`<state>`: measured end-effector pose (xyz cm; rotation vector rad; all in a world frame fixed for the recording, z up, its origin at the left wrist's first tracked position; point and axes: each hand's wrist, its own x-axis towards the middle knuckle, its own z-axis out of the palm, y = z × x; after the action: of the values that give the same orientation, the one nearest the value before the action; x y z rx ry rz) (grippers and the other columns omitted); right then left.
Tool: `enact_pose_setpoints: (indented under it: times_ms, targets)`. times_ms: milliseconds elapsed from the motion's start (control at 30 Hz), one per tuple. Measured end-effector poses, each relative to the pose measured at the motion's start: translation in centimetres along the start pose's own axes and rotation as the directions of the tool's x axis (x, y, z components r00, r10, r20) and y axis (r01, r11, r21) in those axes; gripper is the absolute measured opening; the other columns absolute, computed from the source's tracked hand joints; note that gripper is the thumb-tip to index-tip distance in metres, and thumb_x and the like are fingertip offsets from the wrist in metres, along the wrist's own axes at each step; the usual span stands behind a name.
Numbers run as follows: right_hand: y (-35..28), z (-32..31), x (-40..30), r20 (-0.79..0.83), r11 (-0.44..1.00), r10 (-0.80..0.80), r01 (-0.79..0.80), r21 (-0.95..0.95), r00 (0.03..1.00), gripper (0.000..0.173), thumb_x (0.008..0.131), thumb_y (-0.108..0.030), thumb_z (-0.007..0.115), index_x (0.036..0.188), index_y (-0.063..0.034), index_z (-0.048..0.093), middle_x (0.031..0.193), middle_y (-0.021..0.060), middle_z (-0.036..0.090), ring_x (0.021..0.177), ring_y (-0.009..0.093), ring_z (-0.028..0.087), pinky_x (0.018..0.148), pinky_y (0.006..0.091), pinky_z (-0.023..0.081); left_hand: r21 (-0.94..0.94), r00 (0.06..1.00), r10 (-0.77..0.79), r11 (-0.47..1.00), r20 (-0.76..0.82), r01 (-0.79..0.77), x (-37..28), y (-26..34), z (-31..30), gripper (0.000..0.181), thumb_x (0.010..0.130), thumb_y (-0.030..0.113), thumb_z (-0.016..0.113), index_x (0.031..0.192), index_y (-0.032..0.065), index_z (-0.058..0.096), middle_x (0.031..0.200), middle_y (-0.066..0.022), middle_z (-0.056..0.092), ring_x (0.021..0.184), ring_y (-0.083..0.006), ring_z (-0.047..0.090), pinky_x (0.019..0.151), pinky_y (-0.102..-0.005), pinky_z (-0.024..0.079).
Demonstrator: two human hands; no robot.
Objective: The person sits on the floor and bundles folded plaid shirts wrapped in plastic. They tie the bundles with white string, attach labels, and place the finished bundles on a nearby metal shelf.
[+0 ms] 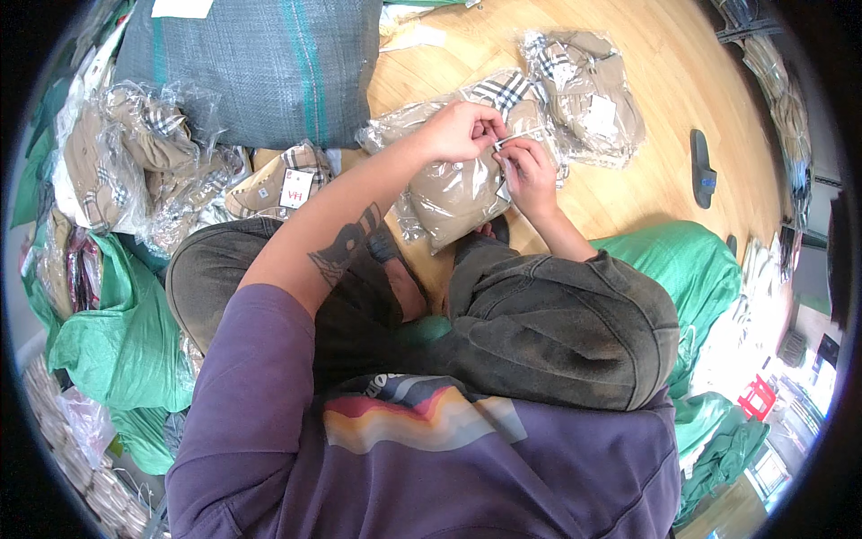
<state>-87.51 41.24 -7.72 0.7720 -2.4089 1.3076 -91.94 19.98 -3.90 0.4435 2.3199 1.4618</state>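
Both my hands meet over a clear plastic bag of beige garments [451, 195] with black-and-white checked parts, lying on the floor before my feet. My left hand [465, 131] has its fingers curled around one end of a thin white strip [520, 137], perhaps a tie or string. My right hand [528, 168] pinches the same strip close beside it, fingertips nearly touching the left ones. Below the right fingers the dark edge of a tag shows on the bag. Another bagged beige garment [592, 101] with a white tag lies just beyond, at the right.
A large grey woven sack [236, 74] stands at the upper left. Bagged beige garments [155, 141] and a tagged checked garment [269, 188] lie left. Green sacks [128, 330] flank my legs. A dark slipper [702, 168] rests on the wooden floor [667, 101] at the right.
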Motion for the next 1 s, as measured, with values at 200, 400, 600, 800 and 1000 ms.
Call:
enact_pose_setpoints:
  times_ms: [200, 400, 600, 800, 1000]
  targets:
    - [-0.5, -0.7, 1.0, 0.018, 0.993, -0.116, 0.116, -0.035, 0.993, 0.02, 0.078, 0.004, 0.08, 0.093, -0.0047, 0.071, 0.1, 0.0095, 0.068, 0.096, 0.032, 0.067, 0.083, 0.0409, 0.055, 0.021, 0.996, -0.083, 0.996, 0.034, 0.082, 0.0, 1.7, -0.8, 0.018, 0.08, 0.0, 0.072, 0.096, 0.007, 0.073, 0.08, -0.006, 0.071, 0.07, -0.0168, 0.065, 0.068, -0.0327, 0.054]
    - [0.1, -0.7, 1.2, 0.039, 0.98, -0.197, 0.198, -0.034, 0.98, 0.023, 0.073, 0.006, 0.079, 0.091, -0.006, 0.073, 0.1, 0.0078, 0.068, 0.099, 0.031, 0.067, 0.086, 0.0413, 0.054, 0.376, 0.996, 0.081, 0.922, 0.041, -0.09, 0.5, 1.5, -0.8, 0.023, 0.073, 0.009, 0.08, 0.095, 0.0111, 0.073, 0.09, -0.0057, 0.074, 0.085, -0.0257, 0.072, 0.075, -0.0388, 0.057]
    - [0.1, -1.4, 1.3, 0.073, 0.977, -0.206, 0.21, -0.047, 0.976, 0.021, 0.072, 0.005, 0.08, 0.089, -0.0054, 0.073, 0.099, 0.0074, 0.069, 0.1, 0.031, 0.066, 0.087, 0.0414, 0.054, 0.432, 0.993, 0.113, 0.897, -0.029, -0.09, 0.2, 2.5, -0.5, 0.022, 0.07, 0.004, 0.075, 0.09, 0.0084, 0.069, 0.085, -0.0074, 0.072, 0.085, -0.0292, 0.071, 0.075, -0.0413, 0.056]
    - [0.1, -1.3, 0.9, 0.052, 0.981, -0.191, 0.193, -0.036, 0.98, 0.019, 0.076, 0.001, 0.082, 0.091, -0.0047, 0.073, 0.1, 0.0085, 0.069, 0.097, 0.031, 0.065, 0.084, 0.0413, 0.053, 0.353, 0.997, 0.074, 0.932, 0.027, -0.079, 0.6, 1.9, -1.2, 0.02, 0.072, -0.001, 0.07, 0.091, 0.0064, 0.069, 0.088, -0.0095, 0.072, 0.082, -0.0295, 0.071, 0.073, -0.0407, 0.056]
    - [-0.9, -1.0, 0.9, 0.05, 0.994, -0.088, 0.091, -0.064, 0.995, 0.018, 0.08, -0.004, 0.085, 0.089, -0.0038, 0.07, 0.098, 0.011, 0.067, 0.093, 0.03, 0.066, 0.079, 0.0391, 0.054, 0.235, 0.982, 0.147, 0.957, 0.116, -0.171, 0.5, 0.7, -2.4, 0.021, 0.079, 0.0, 0.07, 0.098, 0.0062, 0.073, 0.094, -0.0129, 0.071, 0.08, -0.0327, 0.069, 0.073, -0.0411, 0.056]
